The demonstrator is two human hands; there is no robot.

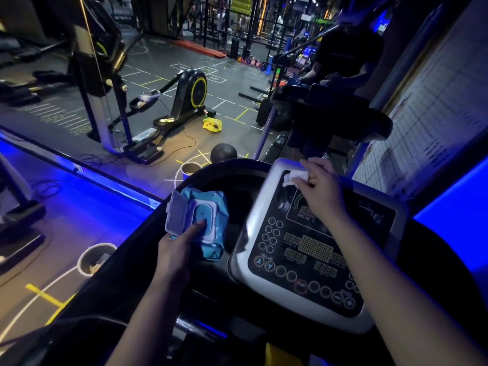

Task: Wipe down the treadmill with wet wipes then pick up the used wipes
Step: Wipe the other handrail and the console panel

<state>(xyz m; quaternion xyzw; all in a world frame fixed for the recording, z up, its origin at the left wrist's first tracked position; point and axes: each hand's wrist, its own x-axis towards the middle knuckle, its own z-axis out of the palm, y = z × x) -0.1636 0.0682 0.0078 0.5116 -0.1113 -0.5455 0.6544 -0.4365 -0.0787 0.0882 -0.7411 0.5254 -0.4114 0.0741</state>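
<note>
The treadmill console [314, 249] fills the lower middle, a dark button panel in a silver frame. My right hand [320, 186] presses a crumpled white wet wipe [294, 177] against the console's top left corner. A blue pack of wet wipes [208, 220] lies in the dark tray left of the console, its white flip lid [177, 214] standing open. My left hand [175, 250] rests on the pack with the index finger pushed into the dispensing opening.
Two white bins [95, 258] [190, 169] stand on the floor left of the treadmill. A rowing machine [184, 99] and a yellow bag [212, 124] lie further out. A person in dark clothes [346, 62] stands at the neighbouring machine [332, 112]. A wall runs along the right.
</note>
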